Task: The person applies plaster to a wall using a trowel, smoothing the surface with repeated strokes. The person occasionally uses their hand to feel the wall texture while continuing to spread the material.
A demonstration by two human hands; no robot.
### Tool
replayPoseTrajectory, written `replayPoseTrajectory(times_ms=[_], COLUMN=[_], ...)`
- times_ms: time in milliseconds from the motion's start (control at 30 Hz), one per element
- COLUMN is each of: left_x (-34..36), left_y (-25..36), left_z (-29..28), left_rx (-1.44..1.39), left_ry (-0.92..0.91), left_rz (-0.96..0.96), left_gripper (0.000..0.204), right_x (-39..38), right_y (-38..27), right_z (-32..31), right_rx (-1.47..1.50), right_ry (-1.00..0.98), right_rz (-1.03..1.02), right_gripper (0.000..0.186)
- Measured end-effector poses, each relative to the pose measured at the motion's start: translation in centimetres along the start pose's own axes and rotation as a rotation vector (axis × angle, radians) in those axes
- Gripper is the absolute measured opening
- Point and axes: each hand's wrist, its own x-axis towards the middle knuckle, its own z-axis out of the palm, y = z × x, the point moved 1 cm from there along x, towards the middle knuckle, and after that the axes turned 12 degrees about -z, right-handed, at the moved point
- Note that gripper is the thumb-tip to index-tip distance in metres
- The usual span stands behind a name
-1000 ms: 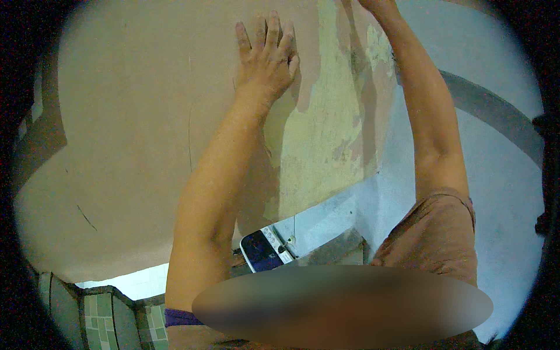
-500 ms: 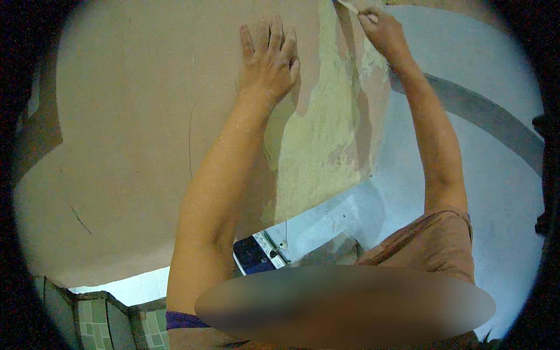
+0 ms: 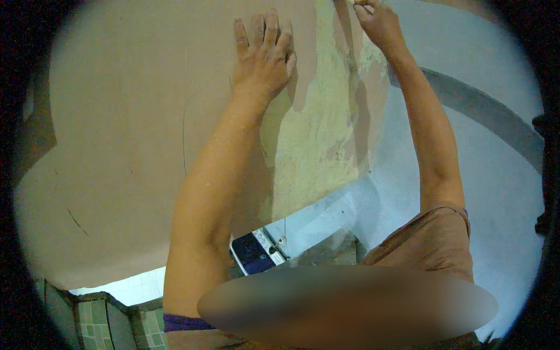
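My left hand [image 3: 263, 55] lies flat on a large brown wall surface [image 3: 116, 146], fingers spread and pointing up. My right hand [image 3: 376, 20] reaches high to the top rim of the view. Its fingertips are pinched on a small pale piece there, at the upper edge of a yellowish, scraped patch of wall [image 3: 318, 134]. What that piece is stays too small to tell. Both forearms rise from the lower edge.
To the right of the patch the wall is pale blue [image 3: 501, 192], crossed by a grey curved band [image 3: 478, 111]. A dark flat device with a white rim [image 3: 254, 254] lies below my left elbow. Green tiles [image 3: 93, 321] and white tiles [image 3: 134, 286] show at the lower left.
My right hand has come down from beyond the top rim into view, fingers now pinched. My left hand stays flat in the same spot on the brown surface.
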Motion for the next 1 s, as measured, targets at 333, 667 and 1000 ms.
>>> replayPoseTrajectory(times_ms=[333,667,1000], left_x=[0.0,0.0,0.3], left_y=[-0.4,-0.1,-0.9], left_z=[-0.3,-0.2,-1.0], left_rx=[0.018,0.099,-0.034], left_ry=[-0.012,-0.052,-0.162], left_rz=[-0.006,-0.003,-0.009], left_gripper=[0.056,0.058,0.065], right_x=[6.2,4.9,3.4], right_y=[0.7,1.1,1.0], right_z=[0.2,1.0,0.3], right_rx=[-0.048,-0.041,0.003], right_ry=[0.035,0.032,0.023], right_rz=[0.019,0.056,-0.036], right_gripper=[0.038,0.034,0.034])
